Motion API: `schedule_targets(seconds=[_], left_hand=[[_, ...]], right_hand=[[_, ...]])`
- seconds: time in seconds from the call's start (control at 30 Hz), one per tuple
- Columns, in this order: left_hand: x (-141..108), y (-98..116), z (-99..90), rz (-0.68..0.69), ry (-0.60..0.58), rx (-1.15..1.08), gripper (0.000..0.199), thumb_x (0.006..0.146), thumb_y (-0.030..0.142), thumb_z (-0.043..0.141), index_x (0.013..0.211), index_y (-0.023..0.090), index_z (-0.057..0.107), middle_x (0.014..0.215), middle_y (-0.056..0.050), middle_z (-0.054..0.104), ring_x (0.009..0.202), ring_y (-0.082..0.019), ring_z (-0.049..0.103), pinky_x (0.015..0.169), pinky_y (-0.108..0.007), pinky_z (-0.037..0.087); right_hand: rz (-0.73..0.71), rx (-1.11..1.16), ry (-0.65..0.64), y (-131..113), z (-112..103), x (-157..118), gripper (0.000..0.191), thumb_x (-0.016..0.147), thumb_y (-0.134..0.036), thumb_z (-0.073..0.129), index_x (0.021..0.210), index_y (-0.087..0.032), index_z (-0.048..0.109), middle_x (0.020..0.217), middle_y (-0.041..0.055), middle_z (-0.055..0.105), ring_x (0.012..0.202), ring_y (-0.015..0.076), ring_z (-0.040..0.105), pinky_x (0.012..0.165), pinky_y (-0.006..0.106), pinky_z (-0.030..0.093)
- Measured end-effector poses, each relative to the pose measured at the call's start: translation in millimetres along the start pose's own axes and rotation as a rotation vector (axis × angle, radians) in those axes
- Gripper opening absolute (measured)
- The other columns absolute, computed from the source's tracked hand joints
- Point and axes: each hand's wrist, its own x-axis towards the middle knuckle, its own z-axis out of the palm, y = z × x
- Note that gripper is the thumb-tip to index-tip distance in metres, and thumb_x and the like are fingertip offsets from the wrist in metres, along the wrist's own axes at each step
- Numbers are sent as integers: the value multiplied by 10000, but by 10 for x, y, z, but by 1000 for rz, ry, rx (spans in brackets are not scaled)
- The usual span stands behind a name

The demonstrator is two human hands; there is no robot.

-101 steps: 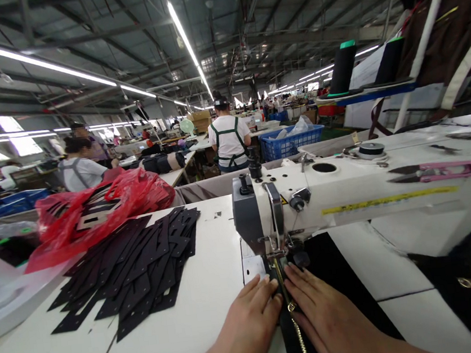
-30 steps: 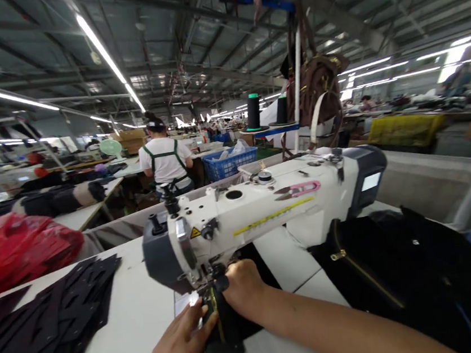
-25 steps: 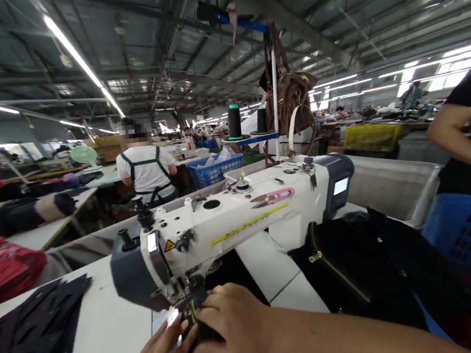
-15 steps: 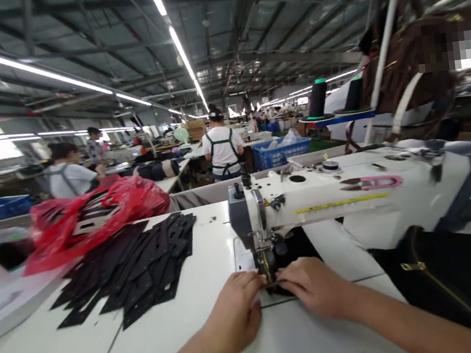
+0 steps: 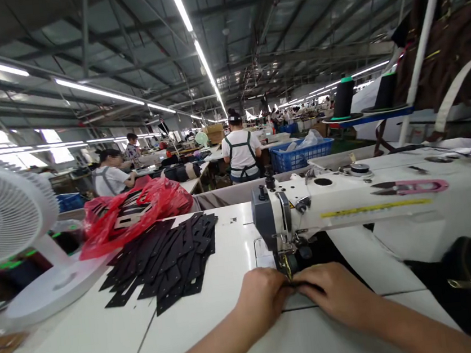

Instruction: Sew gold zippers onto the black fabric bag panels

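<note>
In the head view, the right hand (image 5: 337, 289) had just come back from reaching beside the needle and now met the left hand (image 5: 260, 295) at the near end of the thin black cloth strip with the gold zipper (image 5: 288, 267). Both hands were curled almost shut, thumbs close to fingers, and each seemed to pinch the dark edge of the strip. The zipper ran away from them, toward the shiny metal foot (image 5: 288, 247) of the big white sewing machine (image 5: 349, 200). I could not tell if the foot was up or down. This likely meant the end was being lined up or folded, with only a short bit left near the foot.

The strip was right of the middle of the smooth white table (image 5: 214, 292). To its left lay a messy pile of flat black pieces with little holes (image 5: 176, 257). The shiny red plastic bag (image 5: 165, 198) sat at the far left, just beside the pile.
</note>
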Motion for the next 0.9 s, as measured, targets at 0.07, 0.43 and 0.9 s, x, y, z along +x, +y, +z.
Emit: schedule_targets(seconds=[0.07,0.43,0.9], left_hand=[[-95,33,101,89,14,11,109,794,112,591,864,161,659,913,-55,703,809,-207,673,773,-309,534],[-174,-8,311,333,355,186,283,951,130,327,916,110,608,916,-90,691,851,-219,681,756,-326,582],[5,-110,261,305,282,99,260,941,126,345,855,112,590,744,-77,632,693,-203,651,658,-319,580]], right_hand=[[-52,-44,64,2,187,-141,317,815,-72,458,1043,-164,659,1038,62,682,949,198,640,856,327,498],[-384,-517,336,109,460,-259,432,857,-26,276,990,-101,680,1064,89,669,976,180,636,816,256,540],[-371,-438,375,216,445,-60,406,873,-34,287,968,-89,679,1035,78,682,938,166,648,829,245,533]])
